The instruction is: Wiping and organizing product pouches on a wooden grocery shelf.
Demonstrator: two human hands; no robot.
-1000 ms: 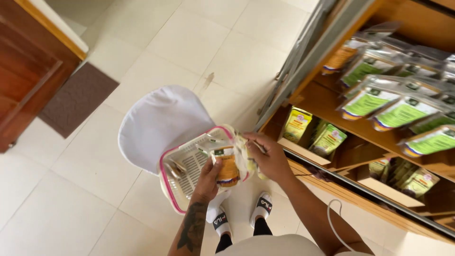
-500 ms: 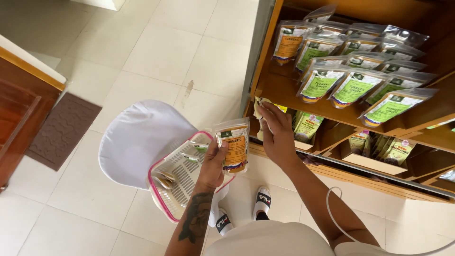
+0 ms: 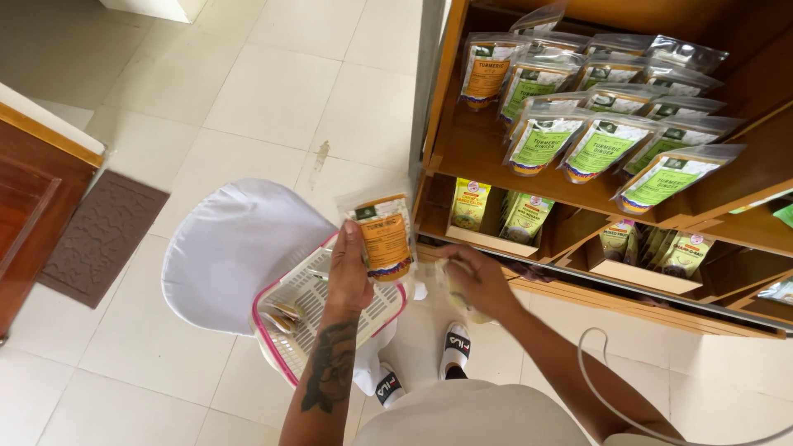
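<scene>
Head view, the only one here: the left hand [image 3: 351, 277] is wrapped around a clear pouch with an orange label [image 3: 384, 239], grip clamped on its lower left edge with the thumb across the front. The pouch sits in the air just above the white basket with the pink rim [image 3: 285, 367], between the basket and the wooden shelf unit [image 3: 462, 157]. It stands roughly upright, long axis running top to bottom in the frame with a slight lean, sealed top toward the far end of the floor, printed face turned up at the camera.

The right hand [image 3: 479, 285] is lower and to the right, near the front edge of the lower shelf, curled around something pale and yellowish [image 3: 456, 285] (blurred, so I can't tell what it is, looks like another small packet). The fingers are closed around it.

As for progress, my read is that stocking is well underway but not finished. The upper shelf already carries a crowd of green-label pouches [image 3: 595, 144] plus one orange-label pouch at the left end [image 3: 486, 73], and the lower cubbies hold yellow and green packets [image 3: 471, 202]. The basket looks nearly emptied, with just a couple of dark items [image 3: 285, 314] in its left corner. So what's left seems to be the pouch in hand, whatever the right hand has, and those last bits.

The basket rests on a white round stool [image 3: 227, 248] on the tiled floor [image 3: 273, 91].
</scene>
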